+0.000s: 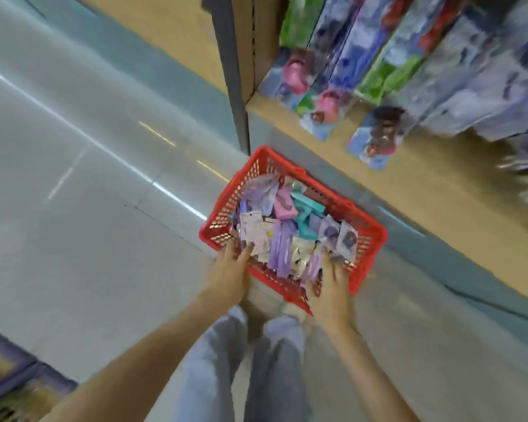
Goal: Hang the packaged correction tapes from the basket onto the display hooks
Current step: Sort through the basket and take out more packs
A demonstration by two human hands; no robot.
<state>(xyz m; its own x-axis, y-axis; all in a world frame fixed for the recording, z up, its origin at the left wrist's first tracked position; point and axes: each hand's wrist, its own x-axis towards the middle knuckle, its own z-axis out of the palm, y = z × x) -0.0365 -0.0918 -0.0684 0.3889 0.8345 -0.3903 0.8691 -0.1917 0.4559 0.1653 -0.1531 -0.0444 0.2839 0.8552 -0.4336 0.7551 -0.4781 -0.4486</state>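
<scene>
A red plastic basket stands on the floor below me, filled with several packaged correction tapes in purple, pink, teal and white wrappers. My left hand reaches over the basket's near left rim, fingers spread and touching a white package. At the near right corner my right hand has its fingers down among the packages. The blur hides whether either hand grips anything. Packaged goods hang from the display at the upper right; the hooks themselves do not show.
A wooden shelf unit with a dark upright post runs along the right. Grey glossy floor stretches to the left. My legs in light trousers stand just behind the basket. Some merchandise shows at the bottom left corner.
</scene>
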